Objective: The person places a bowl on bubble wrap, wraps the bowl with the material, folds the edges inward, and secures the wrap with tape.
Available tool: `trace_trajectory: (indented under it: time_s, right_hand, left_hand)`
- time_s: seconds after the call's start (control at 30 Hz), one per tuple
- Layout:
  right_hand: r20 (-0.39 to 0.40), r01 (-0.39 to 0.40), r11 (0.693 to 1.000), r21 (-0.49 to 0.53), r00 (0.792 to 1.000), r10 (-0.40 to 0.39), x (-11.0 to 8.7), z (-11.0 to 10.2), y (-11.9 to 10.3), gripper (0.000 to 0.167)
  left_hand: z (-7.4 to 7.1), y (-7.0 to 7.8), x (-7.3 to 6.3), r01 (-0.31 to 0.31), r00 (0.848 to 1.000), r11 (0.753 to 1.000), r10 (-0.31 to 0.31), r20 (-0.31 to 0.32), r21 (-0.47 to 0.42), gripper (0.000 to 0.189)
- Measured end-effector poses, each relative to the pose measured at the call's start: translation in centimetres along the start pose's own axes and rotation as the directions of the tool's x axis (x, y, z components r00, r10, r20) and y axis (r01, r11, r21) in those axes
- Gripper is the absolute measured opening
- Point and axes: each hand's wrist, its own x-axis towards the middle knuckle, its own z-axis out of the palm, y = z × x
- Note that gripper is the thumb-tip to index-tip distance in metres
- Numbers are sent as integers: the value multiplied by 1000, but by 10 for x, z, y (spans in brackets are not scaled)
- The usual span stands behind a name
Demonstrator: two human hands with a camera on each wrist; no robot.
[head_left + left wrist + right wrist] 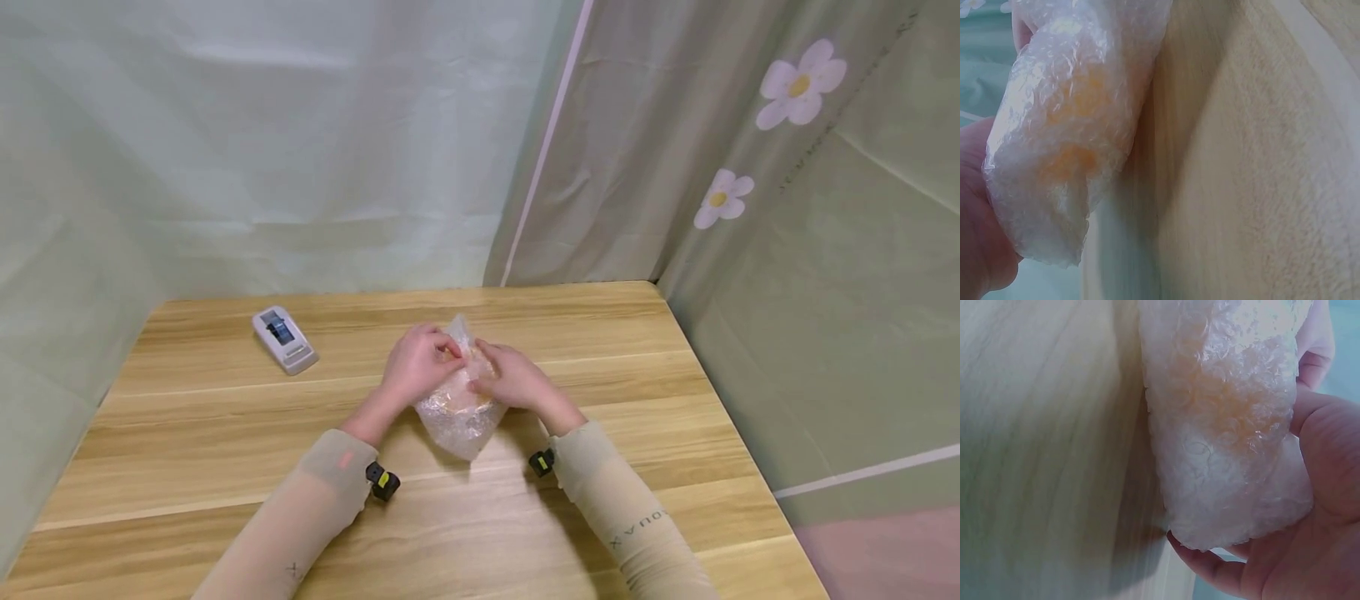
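A bundle of clear bubble wrap [459,421] is between both hands over the middle of the table. Something orange shows blurrily through the layers; its kind cannot be made out. My left hand [420,364] pinches the wrap near its upper part, fingers bent. From the other side my right hand [517,379] grips the bundle, thumb across its front. The left wrist view shows the bubble wrap [1075,131] close to the wood, the left palm beside it. In the right wrist view, right-hand fingers [1216,572] curl around one end of the bubble wrap [1222,481].
A grey-white handheld device [286,340] with a dark window lies at the back left of the wooden table [225,450]. Pale curtains [337,150] hang behind and on both sides. Each wrist carries a small black camera [383,482].
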Motion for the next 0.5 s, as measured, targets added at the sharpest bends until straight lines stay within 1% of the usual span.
trace_trajectory:
  time_s: [0.23,0.33,0.4,0.43,0.5]
  right_hand:
    - [-18,1,1000,10,1000,-1,0,1,-2,83]
    - [-23,-1,1000,-14,1000,1,1,2,-1,83]
    - [-25,-4,1000,-29,1000,3,2,2,0,84]
    - [-26,-4,1000,-31,1000,3,2,2,0,84]
    - [-25,-6,1000,-30,1000,5,2,2,1,84]
  left_hand:
    - [-4,-1,-3,30,999,999,-29,22,-20,11]
    - [-8,-1,-6,25,1000,999,-25,19,-28,17]
    - [-13,0,-9,25,1000,999,-25,-5,-46,24]
    - [-15,0,-11,24,999,998,-26,-32,-65,27]
    - [-22,0,-16,40,993,991,-53,-101,-130,31]
